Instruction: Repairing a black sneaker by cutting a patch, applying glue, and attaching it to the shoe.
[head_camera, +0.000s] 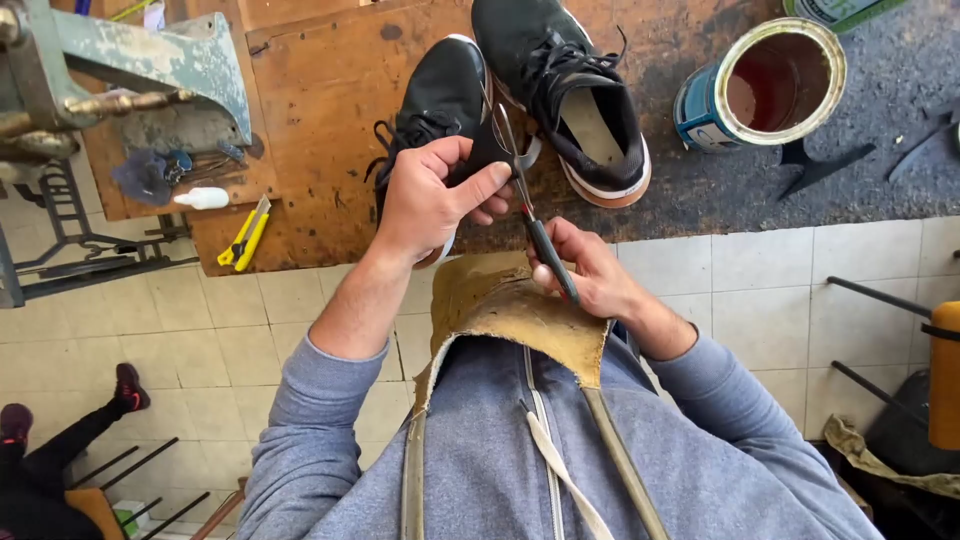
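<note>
While the left hand (430, 200) is clamping the black mesh sneaker (440, 100), the right hand (585, 270), just below it, is gripping slim steel scissors (525, 195); short, controlled snips seem safest.

The left hand (432, 200) hides most of the black piece (487, 150) being cut.

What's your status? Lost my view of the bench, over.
Left hand grips black shoe. Right hand holds scissors, blades at the shoe's heel edge. Second shoe right beside it, touching; open tin off to the side.
</note>
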